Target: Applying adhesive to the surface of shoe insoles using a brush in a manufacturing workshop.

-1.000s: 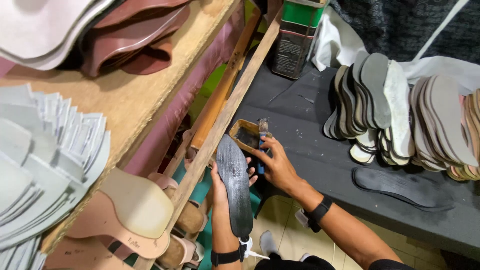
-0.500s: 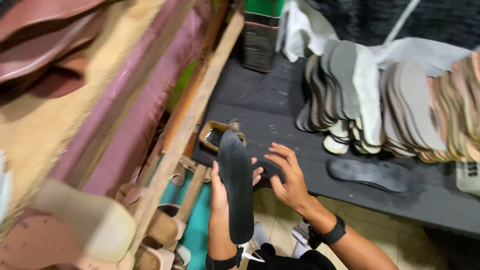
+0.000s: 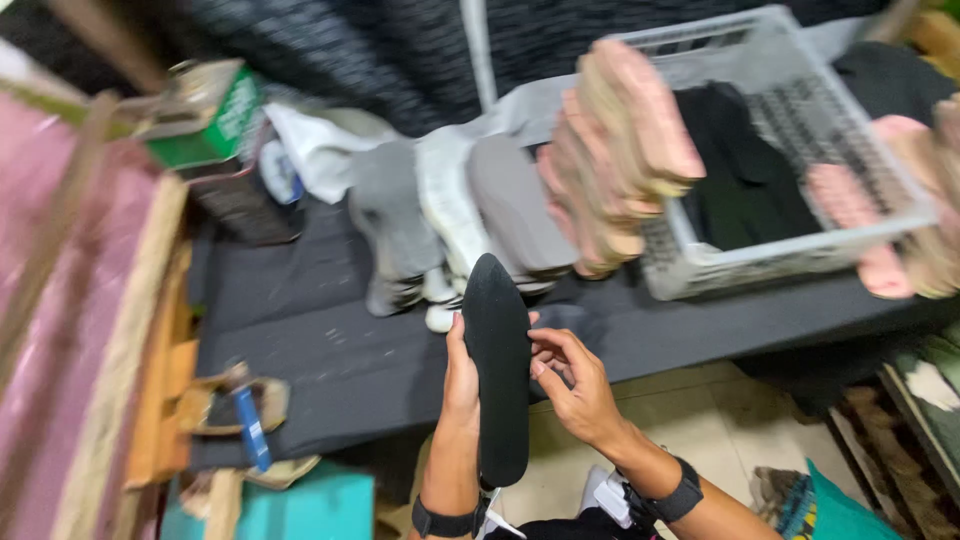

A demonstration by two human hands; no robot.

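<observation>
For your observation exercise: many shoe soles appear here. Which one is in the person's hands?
The black sole, long and pointed, held upright between the left hand and right hand. The grey soles and pink soles lie stacked on the table, untouched.

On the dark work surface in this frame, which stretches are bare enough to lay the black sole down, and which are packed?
Bare: the dark mat between the small glue tin with blue brush at left and the black sole held in the hands. Crowded: behind it, stacked grey and tan soles, and the white crate to the right.
</observation>
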